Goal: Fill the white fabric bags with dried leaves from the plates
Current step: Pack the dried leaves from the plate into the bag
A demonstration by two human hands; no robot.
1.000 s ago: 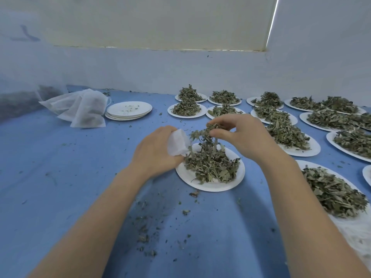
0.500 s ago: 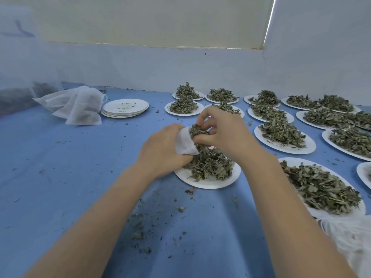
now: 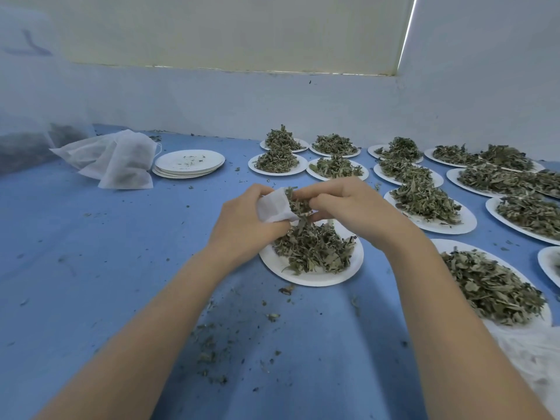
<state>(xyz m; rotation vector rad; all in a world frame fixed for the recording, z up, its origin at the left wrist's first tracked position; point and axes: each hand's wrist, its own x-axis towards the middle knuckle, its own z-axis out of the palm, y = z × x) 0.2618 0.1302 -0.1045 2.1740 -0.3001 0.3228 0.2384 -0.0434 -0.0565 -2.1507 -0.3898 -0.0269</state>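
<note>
My left hand [image 3: 245, 225] grips a small white bag [image 3: 274, 207], its mouth crammed with leaves [image 3: 298, 204]; my right hand [image 3: 348, 207] seems to pinch them in, above the plate [image 3: 312, 275].

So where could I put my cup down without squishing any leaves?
The blue table left of the left hand, in front of the filled bags and stacked plates, has bare room, only crumbs. The right side is crowded with leaf plates.
</note>
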